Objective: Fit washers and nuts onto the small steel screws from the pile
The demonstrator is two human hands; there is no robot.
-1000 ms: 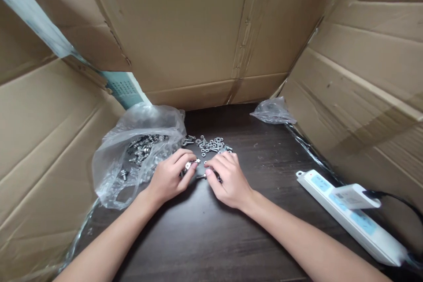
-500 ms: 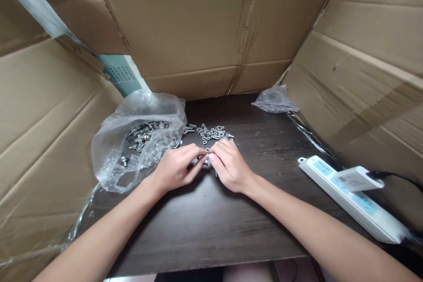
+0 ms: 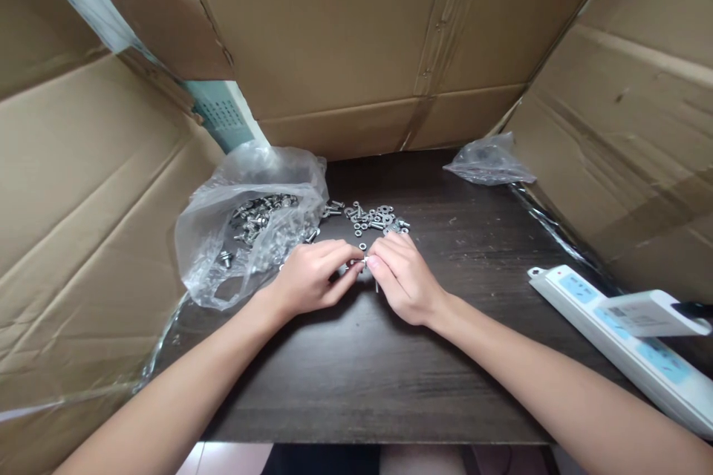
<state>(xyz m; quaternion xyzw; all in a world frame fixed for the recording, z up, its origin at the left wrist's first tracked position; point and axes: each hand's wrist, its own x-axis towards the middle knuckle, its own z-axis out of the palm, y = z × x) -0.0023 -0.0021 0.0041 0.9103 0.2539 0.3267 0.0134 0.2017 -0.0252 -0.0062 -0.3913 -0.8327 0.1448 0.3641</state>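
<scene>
My left hand (image 3: 312, 280) and my right hand (image 3: 402, 278) meet fingertip to fingertip over the dark wooden table (image 3: 356, 371). Both are closed in a pinch on a small metal bolt (image 3: 364, 262) held between them. A loose washer (image 3: 362, 246) lies just beyond the fingertips. Behind it is a small pile of nuts and washers (image 3: 374, 217). A clear plastic bag (image 3: 250, 230) with several metal bolts inside lies left of my left hand.
Cardboard walls (image 3: 356, 37) enclose the table at the back, left and right. A second crumpled clear bag (image 3: 489, 163) lies at the back right. A white power strip (image 3: 624, 345) with an adapter (image 3: 649, 313) plugged in lies at the right.
My hands have come together from slightly apart and now pinch the bolt between them. The view has shifted a little, so everything sits further right.
</scene>
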